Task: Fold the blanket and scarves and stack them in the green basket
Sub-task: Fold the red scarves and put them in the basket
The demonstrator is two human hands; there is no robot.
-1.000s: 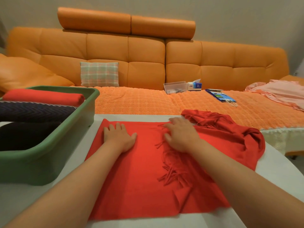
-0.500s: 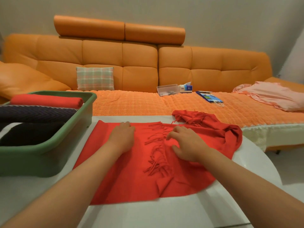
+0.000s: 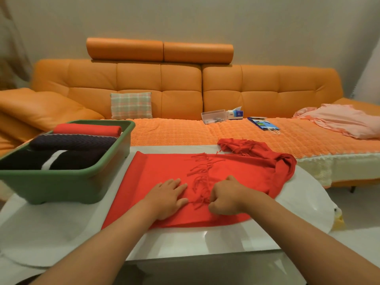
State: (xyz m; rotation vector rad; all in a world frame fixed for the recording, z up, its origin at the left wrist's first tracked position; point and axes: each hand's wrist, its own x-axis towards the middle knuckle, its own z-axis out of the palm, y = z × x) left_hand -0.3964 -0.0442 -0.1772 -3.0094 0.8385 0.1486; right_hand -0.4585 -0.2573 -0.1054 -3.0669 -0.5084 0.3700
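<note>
A red fringed scarf (image 3: 168, 169) lies spread on the white table (image 3: 61, 229), its right end bunched at the table's far edge. My left hand (image 3: 167, 197) rests flat on the scarf near its front edge. Just to the right, my right hand (image 3: 227, 199) has its fingers curled and pinches the scarf at the fringe. The green basket (image 3: 67, 183) stands on the table to the left. It holds a folded red piece (image 3: 88, 129), a dark zigzag-patterned piece (image 3: 72, 141) and a black piece with a white stripe (image 3: 51, 160).
An orange sofa (image 3: 181, 91) runs behind the table with a checked cushion (image 3: 131, 105), a clear box (image 3: 212, 116), a tissue box (image 3: 236, 113), a blue bag (image 3: 263, 124) and pink cloth (image 3: 345, 120). The table's rounded right edge is bare.
Both hands slid toward me along the scarf, from its far part to its front edge. My right hand went from flat to curled on the fringe. The view tilted up.
</note>
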